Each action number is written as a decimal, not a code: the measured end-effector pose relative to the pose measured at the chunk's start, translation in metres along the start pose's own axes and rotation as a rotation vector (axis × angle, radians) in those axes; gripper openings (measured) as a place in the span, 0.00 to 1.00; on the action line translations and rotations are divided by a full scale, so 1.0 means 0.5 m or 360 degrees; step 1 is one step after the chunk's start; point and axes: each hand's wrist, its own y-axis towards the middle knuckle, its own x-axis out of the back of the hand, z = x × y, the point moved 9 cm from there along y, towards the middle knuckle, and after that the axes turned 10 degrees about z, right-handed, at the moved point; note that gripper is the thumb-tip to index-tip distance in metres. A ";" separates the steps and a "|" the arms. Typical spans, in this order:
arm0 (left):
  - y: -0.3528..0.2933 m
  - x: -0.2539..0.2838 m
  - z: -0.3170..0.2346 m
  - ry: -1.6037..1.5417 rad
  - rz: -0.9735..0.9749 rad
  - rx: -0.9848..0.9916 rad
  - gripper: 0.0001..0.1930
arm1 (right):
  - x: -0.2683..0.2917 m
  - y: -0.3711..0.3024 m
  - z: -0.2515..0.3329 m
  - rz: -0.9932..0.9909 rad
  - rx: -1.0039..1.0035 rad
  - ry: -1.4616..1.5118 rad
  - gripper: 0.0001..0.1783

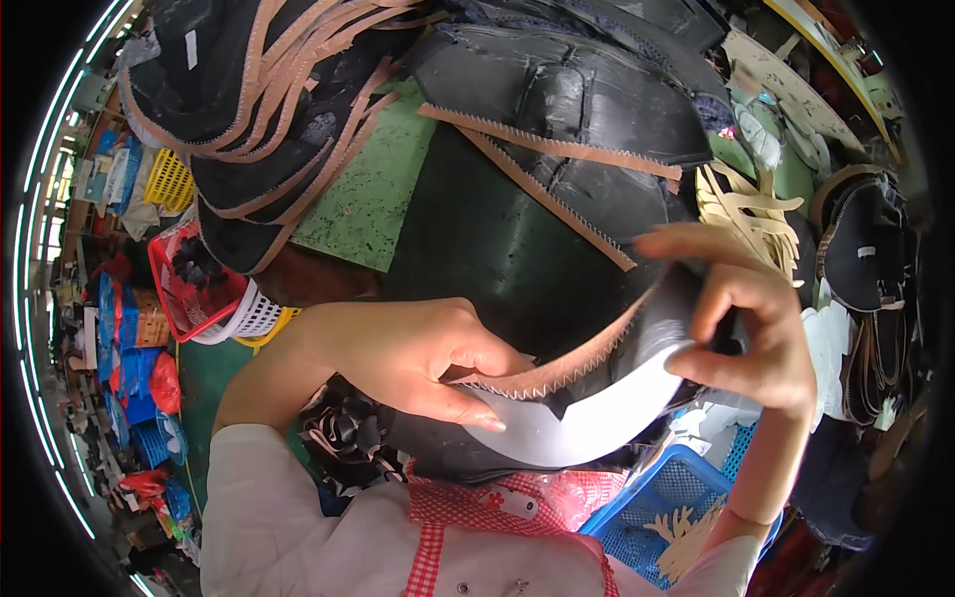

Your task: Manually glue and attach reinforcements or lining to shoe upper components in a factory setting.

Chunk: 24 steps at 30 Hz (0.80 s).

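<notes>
Though two hands [418,350], one white strip [597,433]

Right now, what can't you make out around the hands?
In the head view:
- Left hand: some fingers, hidden by the hand itself.
- White strip: left end, covered by the left thumb.
- Right hand: uppermost fingertip, blurred.
- Blue basket: one side, hidden behind the right forearm.

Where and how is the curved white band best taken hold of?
Likely near its two ends, one hand from each side: the curved white band is long and bows toward the person, and the left hand pinches its left end.
</notes>
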 end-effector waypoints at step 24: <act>0.096 0.022 0.027 0.0223 -0.0033 0.0354 0.12 | -0.113 -0.029 -0.089 0.0404 -0.0629 0.0300 0.07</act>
